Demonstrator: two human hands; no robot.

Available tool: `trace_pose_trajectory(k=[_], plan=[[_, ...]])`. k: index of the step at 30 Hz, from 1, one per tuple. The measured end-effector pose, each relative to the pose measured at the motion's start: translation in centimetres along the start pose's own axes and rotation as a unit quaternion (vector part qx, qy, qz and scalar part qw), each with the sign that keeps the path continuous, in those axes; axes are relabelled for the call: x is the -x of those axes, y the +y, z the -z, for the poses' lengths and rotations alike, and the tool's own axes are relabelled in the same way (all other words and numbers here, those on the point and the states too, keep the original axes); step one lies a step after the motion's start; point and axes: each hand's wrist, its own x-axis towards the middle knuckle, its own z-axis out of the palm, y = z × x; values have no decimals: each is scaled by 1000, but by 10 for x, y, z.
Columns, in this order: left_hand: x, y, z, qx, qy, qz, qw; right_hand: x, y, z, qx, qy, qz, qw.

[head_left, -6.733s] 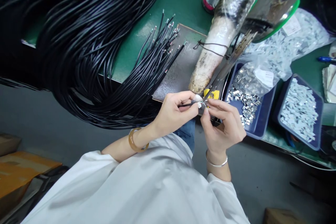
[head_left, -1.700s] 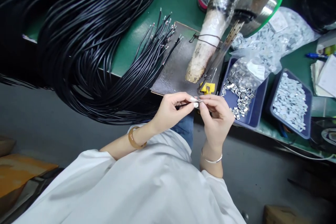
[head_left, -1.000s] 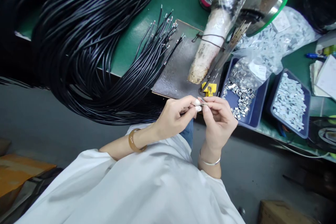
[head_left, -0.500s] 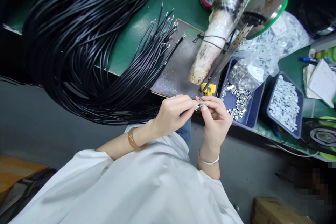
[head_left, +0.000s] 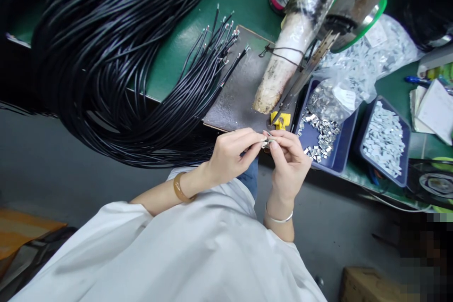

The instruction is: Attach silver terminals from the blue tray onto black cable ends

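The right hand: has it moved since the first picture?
Yes. Against the yellow piece, the right hand has drawn back slightly, toward the person's body.

Small piece in both hands, near black cables

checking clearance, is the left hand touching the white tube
Apart: the head view shows the grey plate in the gap between the left hand and the white tube.
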Motion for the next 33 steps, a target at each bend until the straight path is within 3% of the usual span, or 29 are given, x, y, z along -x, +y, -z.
trace_pose_trajectory(k=[6, 12, 14, 21, 33], plan=[[2, 0, 2, 52, 0, 8, 999, -5, 9, 0, -76, -29, -28, 996], [1, 2, 4, 194, -74, 184, 961, 2, 3, -3, -39, 12, 13, 999], [1, 3, 3, 201, -76, 209, 954, 4, 0, -3, -18, 23, 32, 999], [1, 2, 3, 67, -28, 75, 995, 4, -4, -3, 50, 26, 79, 995], [5, -4, -2, -61, 1, -52, 997, 3, -2, 0, 98, 18, 101, 990]])
